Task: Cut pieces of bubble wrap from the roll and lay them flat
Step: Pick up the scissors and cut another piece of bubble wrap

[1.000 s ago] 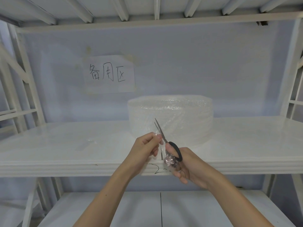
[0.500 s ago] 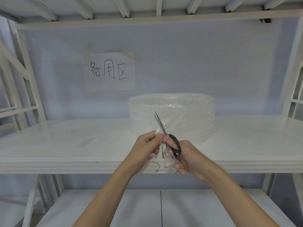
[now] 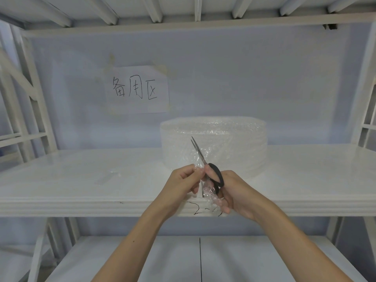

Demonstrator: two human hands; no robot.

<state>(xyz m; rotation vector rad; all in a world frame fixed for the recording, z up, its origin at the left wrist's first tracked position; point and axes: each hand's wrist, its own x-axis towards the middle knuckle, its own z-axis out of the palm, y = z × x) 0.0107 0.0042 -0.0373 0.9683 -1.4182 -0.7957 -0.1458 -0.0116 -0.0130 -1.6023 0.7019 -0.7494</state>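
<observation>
A wide roll of clear bubble wrap [image 3: 227, 139] lies on its flat end on the white shelf [image 3: 81, 180], behind my hands. My right hand [image 3: 234, 192] grips black-handled scissors [image 3: 205, 161], their blades closed and pointing up and to the left. Some crumpled bubble wrap [image 3: 209, 192] hangs from that same hand, under the handles. My left hand [image 3: 183, 182] pinches the upper edge of this wrap, close against the scissors.
A small flat clear piece [image 3: 107, 177] lies on the shelf left of my hands. A paper sign [image 3: 138, 89] is taped to the back wall. White frame uprights stand at both sides, and a lower shelf [image 3: 162, 259] sits beneath.
Both hands have stayed together in front of the roll, with only small shifts. The scissor blades remain closed and the wrap stays pinched.
</observation>
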